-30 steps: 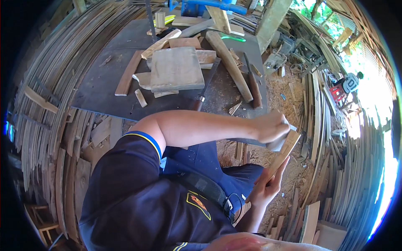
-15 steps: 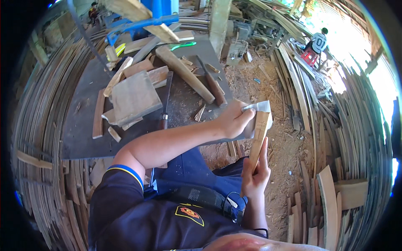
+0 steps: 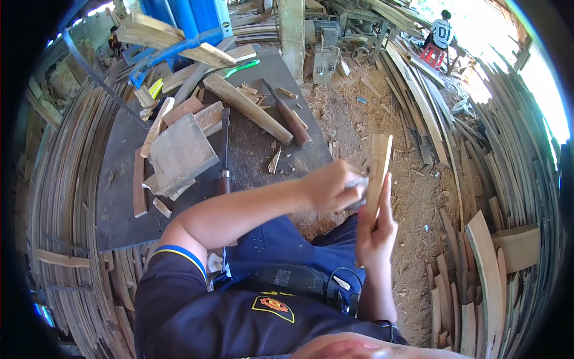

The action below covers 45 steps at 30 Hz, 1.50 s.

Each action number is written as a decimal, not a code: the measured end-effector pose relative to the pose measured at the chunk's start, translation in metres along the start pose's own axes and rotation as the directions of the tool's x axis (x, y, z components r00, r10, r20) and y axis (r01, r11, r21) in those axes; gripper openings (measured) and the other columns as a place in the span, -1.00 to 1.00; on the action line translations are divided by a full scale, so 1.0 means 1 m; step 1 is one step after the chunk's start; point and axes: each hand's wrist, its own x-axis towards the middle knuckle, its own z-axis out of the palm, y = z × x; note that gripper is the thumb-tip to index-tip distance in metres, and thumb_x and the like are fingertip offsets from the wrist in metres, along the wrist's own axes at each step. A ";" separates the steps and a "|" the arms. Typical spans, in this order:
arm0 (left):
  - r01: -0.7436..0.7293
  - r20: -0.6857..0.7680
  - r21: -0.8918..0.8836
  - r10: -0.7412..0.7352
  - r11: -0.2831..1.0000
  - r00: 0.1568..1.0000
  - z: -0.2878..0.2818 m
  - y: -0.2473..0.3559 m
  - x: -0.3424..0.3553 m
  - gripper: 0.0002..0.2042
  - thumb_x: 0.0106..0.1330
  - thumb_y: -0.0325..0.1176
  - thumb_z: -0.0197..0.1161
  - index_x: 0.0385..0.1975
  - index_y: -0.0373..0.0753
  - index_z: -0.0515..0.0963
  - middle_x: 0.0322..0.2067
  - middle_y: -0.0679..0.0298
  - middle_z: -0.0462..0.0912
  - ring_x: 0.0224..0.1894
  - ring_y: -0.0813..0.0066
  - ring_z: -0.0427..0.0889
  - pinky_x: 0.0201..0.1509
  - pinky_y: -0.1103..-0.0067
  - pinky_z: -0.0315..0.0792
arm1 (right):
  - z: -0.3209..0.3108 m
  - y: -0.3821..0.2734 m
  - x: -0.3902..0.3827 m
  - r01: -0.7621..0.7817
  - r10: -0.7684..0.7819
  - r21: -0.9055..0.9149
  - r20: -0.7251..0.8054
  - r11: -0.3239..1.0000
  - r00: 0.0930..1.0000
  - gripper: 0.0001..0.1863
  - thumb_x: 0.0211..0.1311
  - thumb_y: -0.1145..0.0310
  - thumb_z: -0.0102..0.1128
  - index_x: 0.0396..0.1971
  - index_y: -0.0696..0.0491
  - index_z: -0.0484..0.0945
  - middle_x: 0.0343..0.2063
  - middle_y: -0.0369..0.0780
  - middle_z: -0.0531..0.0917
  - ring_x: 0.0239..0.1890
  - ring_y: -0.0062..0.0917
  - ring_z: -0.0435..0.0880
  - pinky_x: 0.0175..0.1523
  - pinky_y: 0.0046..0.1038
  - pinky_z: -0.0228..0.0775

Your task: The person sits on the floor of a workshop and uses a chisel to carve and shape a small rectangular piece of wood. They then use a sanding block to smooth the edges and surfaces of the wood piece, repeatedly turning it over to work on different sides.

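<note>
My right hand [image 3: 378, 239] holds a slim piece of wood [image 3: 379, 161] upright by its lower part, to the right of the table. My left hand [image 3: 332, 186] is closed on a folded grey-white sheet that looks like sandpaper [image 3: 357, 190], against or close beside the wood's left side. On the dark table [image 3: 251, 164] lies a chisel [image 3: 294, 127] with a brown wooden handle. A long narrow tool [image 3: 225, 143] with a dark blade lies nearer, next to a square wooden block [image 3: 182, 154]. A thick wooden stick [image 3: 248, 109] rests between them.
Long boards stand along the left [image 3: 66, 179] and right [image 3: 520, 149]. Shavings cover the floor [image 3: 347, 131]. A blue frame [image 3: 179, 51] with a slanted beam stands at the table's far end. A person [image 3: 441, 33] sits far right on a red stool [image 3: 431, 55].
My left hand has drawn the sheet down and off the wood's top end to its left side. The wood stands more upright. The whole view has shifted slightly.
</note>
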 end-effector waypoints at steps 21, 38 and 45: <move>0.025 -0.048 0.192 -0.016 0.981 0.999 0.004 0.012 0.002 -0.83 0.26 -0.37 0.12 -0.47 -0.35 0.54 -0.55 -0.05 0.57 -0.50 -0.11 0.61 -0.37 0.22 0.50 | -0.001 0.006 -0.003 -0.007 -0.002 0.092 0.097 0.996 0.995 -0.28 0.48 0.43 -0.09 0.51 0.19 -0.18 -0.65 -0.17 0.56 -0.63 -0.51 0.58 -0.48 -0.47 0.36; -0.092 0.199 0.083 0.074 0.992 0.977 0.051 0.036 -0.015 -0.79 0.22 -0.30 0.19 -0.54 -0.32 0.54 -0.57 0.00 0.58 -0.48 -0.11 0.60 -0.35 0.19 0.48 | -0.019 0.026 0.037 -0.028 0.099 0.245 -0.282 0.969 0.954 -0.43 0.55 0.33 -0.20 0.41 0.33 0.13 0.32 0.05 0.39 0.30 -0.34 0.42 0.34 -0.38 0.23; 0.001 0.136 0.033 -0.005 0.999 0.991 0.038 0.027 -0.003 -0.75 0.24 -0.31 0.13 -0.55 -0.37 0.54 -0.63 -0.10 0.54 -0.53 -0.15 0.57 -0.38 0.20 0.45 | -0.003 0.024 0.019 -0.015 0.080 0.211 -0.304 0.977 0.949 -0.44 0.53 0.34 -0.16 0.41 0.31 0.15 0.36 0.05 0.33 0.38 -0.29 0.34 0.39 -0.36 0.17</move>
